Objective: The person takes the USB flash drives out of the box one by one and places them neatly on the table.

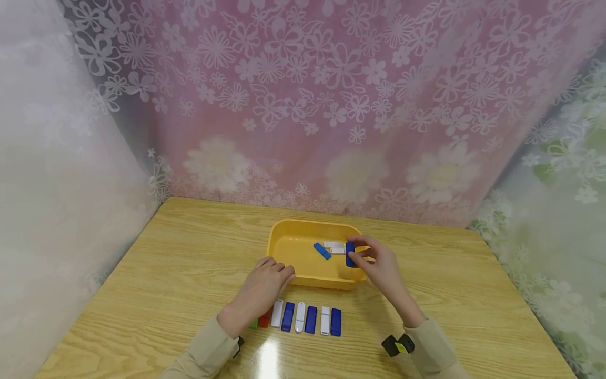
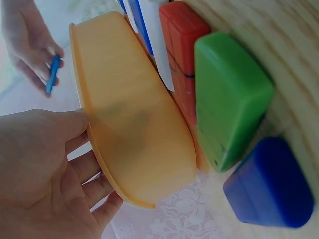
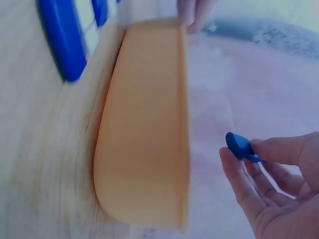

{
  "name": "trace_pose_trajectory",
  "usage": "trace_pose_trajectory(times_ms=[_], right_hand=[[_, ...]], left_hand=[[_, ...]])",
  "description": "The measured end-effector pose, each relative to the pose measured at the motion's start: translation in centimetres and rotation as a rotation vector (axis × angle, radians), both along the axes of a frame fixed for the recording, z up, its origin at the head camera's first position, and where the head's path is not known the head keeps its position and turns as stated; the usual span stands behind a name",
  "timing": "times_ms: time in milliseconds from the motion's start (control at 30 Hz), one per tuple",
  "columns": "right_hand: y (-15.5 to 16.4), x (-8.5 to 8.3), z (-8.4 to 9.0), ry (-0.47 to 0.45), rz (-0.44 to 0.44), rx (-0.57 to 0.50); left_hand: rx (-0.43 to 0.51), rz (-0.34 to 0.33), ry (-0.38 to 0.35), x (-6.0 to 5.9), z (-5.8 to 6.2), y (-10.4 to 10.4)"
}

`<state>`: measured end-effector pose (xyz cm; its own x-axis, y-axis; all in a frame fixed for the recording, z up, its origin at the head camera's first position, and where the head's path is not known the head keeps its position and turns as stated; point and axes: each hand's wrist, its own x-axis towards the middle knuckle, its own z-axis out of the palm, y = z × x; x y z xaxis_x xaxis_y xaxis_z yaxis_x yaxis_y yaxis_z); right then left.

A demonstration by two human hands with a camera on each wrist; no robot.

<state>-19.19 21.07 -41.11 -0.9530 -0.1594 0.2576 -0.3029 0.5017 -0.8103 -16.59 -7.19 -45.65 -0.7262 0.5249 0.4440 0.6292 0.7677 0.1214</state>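
Inside, the yellow tray (image 1: 289, 247) on the wooden counter (image 1: 165, 263) holds a blue block (image 1: 322, 250) lying flat and two white blocks (image 1: 333, 247) just beside it at 3 o'clock. Fingers of the right hand (image 1: 381, 266) pinch a dark blue block (image 1: 350, 255), small, oblong and upright, above the tray's 3 o'clock end. Relaxed, the left hand (image 1: 262, 287) rests against the tray's near wall at 7 o'clock. A row of blocks (image 1: 305, 318) lies at 6 o'clock.

Wood table (image 1: 156, 273), floral curtains (image 1: 331, 105).
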Motion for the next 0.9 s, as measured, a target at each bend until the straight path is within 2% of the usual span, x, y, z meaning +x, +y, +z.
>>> trace_pose_trajectory(times_ms=[233, 467, 733, 900], right_hand=[[1.0, 3.0, 0.5, -0.090, 0.047, -0.022], [1.6, 5.4, -1.0, -0.164, 0.101, 0.034], [1.8, 6.2, -3.6, -0.260, 0.131, 0.150], [1.6, 6.4, -4.7, -0.255, 0.178, 0.203]], left_hand=[[-0.001, 0.001, 0.009, 0.1, 0.0, 0.0], [-0.005, 0.003, 0.022, 0.0, -0.1, 0.0], [-0.003, 0.002, 0.012, 0.0, 0.0, 0.0], [-0.002, 0.001, 0.010, 0.0, 0.0, 0.0]])
